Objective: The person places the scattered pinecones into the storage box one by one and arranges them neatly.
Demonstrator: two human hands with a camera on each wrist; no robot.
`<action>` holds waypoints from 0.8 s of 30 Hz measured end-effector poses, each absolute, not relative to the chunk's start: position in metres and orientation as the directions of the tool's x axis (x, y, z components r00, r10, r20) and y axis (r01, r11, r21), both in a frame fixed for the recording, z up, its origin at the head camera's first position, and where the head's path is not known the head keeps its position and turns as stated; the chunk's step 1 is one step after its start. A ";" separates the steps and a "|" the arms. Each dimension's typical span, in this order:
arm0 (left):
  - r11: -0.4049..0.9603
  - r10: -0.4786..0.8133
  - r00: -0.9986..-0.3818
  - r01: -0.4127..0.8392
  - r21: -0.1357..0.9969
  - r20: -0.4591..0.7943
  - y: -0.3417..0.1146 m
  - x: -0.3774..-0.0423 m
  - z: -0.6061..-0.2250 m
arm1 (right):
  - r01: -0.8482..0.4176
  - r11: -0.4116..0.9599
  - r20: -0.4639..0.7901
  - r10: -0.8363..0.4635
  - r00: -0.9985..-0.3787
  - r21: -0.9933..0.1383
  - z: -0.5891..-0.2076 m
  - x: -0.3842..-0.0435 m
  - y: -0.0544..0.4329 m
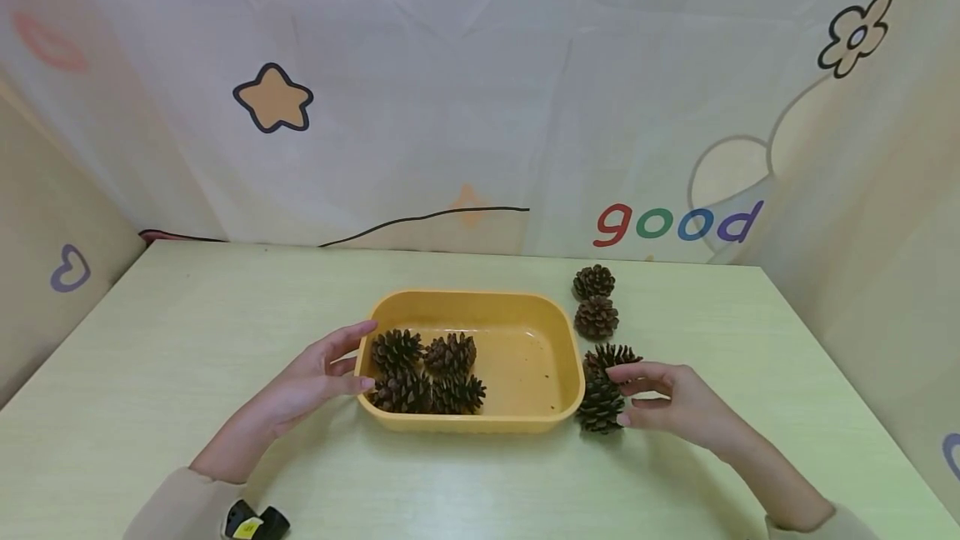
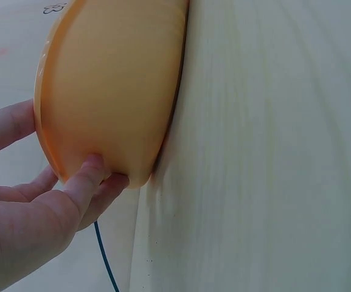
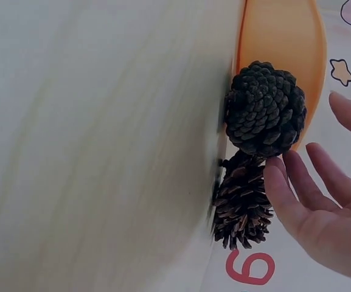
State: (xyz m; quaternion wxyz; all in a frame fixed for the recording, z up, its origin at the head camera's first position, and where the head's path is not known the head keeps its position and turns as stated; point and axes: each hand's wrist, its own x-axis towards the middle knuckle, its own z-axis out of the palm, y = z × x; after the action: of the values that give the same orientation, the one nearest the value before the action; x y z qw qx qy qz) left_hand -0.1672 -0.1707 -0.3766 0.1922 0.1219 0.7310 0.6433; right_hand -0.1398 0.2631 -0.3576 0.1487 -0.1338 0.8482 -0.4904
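Note:
A yellow plastic tub [image 1: 468, 423] stands mid-table, with several brown pine cones [image 1: 401, 390] grouped in its left half. My left hand [image 1: 315, 377] holds the tub's left end, thumb and fingers spread at the rim and against the outer wall [image 2: 114, 91]. Just outside the tub's right end, a rounded pine cone [image 3: 265, 109] and a spikier pine cone [image 3: 243, 204] sit side by side. My right hand [image 1: 675, 402] is beside them, fingers [image 3: 291, 198] spread and loosely bent. One fingertip lies right at the rounded cone's edge in the right wrist view.
Two further pine cones, one at the back [image 1: 594, 282] and one in front of it [image 1: 597, 317], sit beyond the tub's back right corner. A printed cloth backdrop [image 1: 420, 107] rises behind the pale table [image 1: 225, 298].

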 end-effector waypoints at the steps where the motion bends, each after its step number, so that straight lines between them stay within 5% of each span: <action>1: 0.144 0.425 -0.897 -0.070 0.987 -0.125 -0.171 -0.167 -0.377 | -0.082 0.496 -0.124 -0.369 -0.921 -0.865 -0.358 -0.140 0.262; 17: 0.151 0.422 -0.897 -0.074 0.986 -0.132 -0.170 -0.167 -0.375 | -0.216 0.659 -0.030 -0.340 -0.940 -0.721 -0.363 -0.141 0.245; 24: 0.151 0.422 -0.897 -0.072 0.986 -0.130 -0.170 -0.167 -0.375 | -0.310 0.655 -0.028 -0.452 -0.892 -0.689 -0.357 -0.143 0.248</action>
State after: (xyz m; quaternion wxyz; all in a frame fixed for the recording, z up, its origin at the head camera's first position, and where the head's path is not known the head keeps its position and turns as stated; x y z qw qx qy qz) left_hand -0.1667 -0.1704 -0.3747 0.1930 0.1194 0.7336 0.6406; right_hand -0.1428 0.2483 -0.3571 0.0991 -0.2108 0.9043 -0.3577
